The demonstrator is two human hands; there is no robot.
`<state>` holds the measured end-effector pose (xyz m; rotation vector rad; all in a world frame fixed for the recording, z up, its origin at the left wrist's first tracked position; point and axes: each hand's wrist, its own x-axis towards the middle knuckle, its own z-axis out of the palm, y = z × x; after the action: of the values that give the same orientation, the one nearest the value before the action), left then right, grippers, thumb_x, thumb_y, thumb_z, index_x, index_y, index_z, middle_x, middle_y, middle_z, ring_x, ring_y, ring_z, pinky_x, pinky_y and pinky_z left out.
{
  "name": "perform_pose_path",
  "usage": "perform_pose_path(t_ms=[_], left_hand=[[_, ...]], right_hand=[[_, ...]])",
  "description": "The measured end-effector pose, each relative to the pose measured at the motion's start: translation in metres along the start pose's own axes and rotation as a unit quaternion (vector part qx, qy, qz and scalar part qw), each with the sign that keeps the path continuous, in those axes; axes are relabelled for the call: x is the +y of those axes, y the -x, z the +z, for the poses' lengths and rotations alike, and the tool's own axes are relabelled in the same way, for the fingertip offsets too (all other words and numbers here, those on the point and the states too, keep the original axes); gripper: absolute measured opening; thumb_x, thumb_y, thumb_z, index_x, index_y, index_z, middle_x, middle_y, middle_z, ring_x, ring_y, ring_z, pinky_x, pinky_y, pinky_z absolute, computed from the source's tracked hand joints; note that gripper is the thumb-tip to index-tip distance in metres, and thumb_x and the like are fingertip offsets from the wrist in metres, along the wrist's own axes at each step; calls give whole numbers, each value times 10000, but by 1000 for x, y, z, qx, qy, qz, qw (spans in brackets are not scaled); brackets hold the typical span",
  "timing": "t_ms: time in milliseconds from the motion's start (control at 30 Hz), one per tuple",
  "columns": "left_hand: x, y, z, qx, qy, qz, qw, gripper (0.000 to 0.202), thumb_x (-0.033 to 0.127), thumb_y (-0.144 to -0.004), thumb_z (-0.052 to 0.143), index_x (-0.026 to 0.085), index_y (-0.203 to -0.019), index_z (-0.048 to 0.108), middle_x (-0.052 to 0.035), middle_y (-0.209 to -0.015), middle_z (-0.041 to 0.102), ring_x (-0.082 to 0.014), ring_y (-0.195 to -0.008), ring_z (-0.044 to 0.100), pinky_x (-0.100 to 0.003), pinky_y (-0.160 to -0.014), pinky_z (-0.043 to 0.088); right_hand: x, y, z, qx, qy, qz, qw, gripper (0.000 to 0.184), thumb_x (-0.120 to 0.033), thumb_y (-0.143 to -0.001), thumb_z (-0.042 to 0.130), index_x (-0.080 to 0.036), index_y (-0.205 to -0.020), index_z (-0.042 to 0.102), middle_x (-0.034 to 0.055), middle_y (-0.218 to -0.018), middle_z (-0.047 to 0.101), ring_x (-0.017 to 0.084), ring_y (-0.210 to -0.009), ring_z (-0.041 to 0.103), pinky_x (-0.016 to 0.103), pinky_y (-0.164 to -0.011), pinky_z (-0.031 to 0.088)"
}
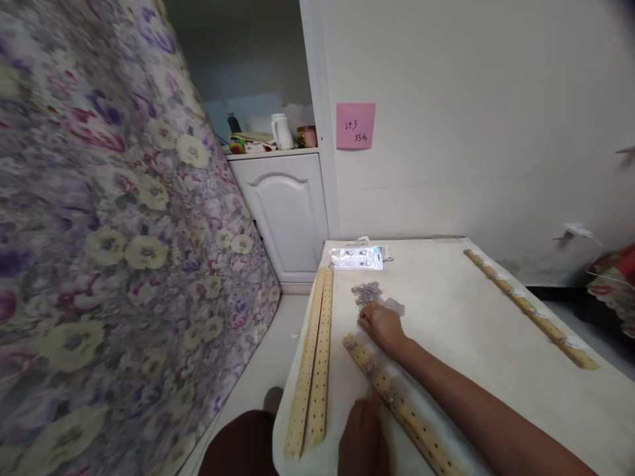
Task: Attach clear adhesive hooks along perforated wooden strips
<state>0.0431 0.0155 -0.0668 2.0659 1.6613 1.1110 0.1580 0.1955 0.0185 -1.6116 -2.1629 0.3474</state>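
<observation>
A wooden strip with rows of holes (414,423) lies slantwise on the white table, with small clear or metal pieces along its far half. My left hand (364,437) is at its left edge, fingertips against the wood and somewhat blurred. Beyond the strip's far end, my right hand (384,325) has its fingers pinched together beside a pile of small shiny pieces (366,292). Whatever those fingers hold is hidden. A grey translucent scrap (395,306) lies by the knuckles.
Two more perforated wooden strips (321,370) lie along the table's left edge. Behind them is a clear blister pack (354,258). Another strip with white pieces (528,307) runs down the right side. A floral curtain (124,264) hangs left; a pink note (356,125) is on the wall.
</observation>
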Motion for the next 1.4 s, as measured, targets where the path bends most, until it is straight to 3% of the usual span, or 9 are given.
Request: perform_pose_path(t_ms=[167,333,500,633,867,1000,1133,1267,1400], left_hand=[[-8,2,5,-10,-12,2,1000,470,87,-786,389,209,-1215,540,-108,-1026,616,-221,-956,598,-347,-818,524],[-8,1,-1,-36,-13,12,999,457,124,-801,415,223,-1233,527,-111,-1049,625,-230,-943,607,-345,-780,539],[2,-4,-10,-28,31,-14,999,383,153,-836,406,208,-1187,548,-102,-1053,630,-219,-996,589,-351,-870,497],[22,-13,-30,-39,128,-57,989,274,247,-886,398,190,-1089,573,-82,-953,637,-194,-890,603,-324,-809,498],[74,-33,-63,-36,293,-183,938,319,384,-834,533,188,-1085,556,-32,-884,630,-163,-775,594,-268,-707,478],[92,-40,-63,-82,323,-225,916,233,397,-800,580,167,-838,587,34,-640,559,-107,-566,507,-211,-537,390],[94,-34,-51,-98,378,-273,879,285,425,-775,594,163,-682,533,55,-535,518,-65,-433,417,-189,-438,286],[94,-23,-40,-91,448,-336,824,314,438,-736,629,166,-642,503,59,-492,510,-45,-391,383,-177,-406,230],[95,-16,-34,-88,473,-362,799,333,471,-719,626,169,-670,496,48,-550,548,-39,-383,391,-174,-389,219]], right_hand=[[0,-6,8,6,-20,7,1000,151,-220,-830,538,-177,-785,676,77,-934,667,194,-800,615,268,-668,388],[1,-8,1,41,-98,14,994,177,-235,-824,522,-181,-761,680,56,-861,674,186,-778,610,262,-657,399],[5,2,-24,75,-203,17,976,214,-308,-837,509,-175,-792,671,23,-782,668,166,-731,608,251,-646,441],[4,36,-54,88,-253,2,964,200,-321,-828,541,-177,-773,668,12,-743,638,154,-685,586,242,-612,439],[-8,118,-86,40,-265,-91,959,100,-227,-821,590,-215,-776,679,-6,-732,565,128,-656,554,237,-607,403],[-12,147,-89,8,-230,-114,966,102,-191,-833,575,-216,-801,669,-6,-774,563,116,-671,558,233,-623,399],[-10,160,-90,-15,-229,-115,966,101,-188,-833,570,-218,-805,663,-7,-789,563,110,-662,554,230,-619,402],[4,167,-90,5,-273,-93,958,107,-223,-805,609,-220,-903,650,-4,-794,569,114,-636,533,237,-604,414],[31,176,-80,-1,-343,19,939,143,-287,-841,547,-206,-948,596,-12,-719,571,130,-600,552,253,-569,437]])
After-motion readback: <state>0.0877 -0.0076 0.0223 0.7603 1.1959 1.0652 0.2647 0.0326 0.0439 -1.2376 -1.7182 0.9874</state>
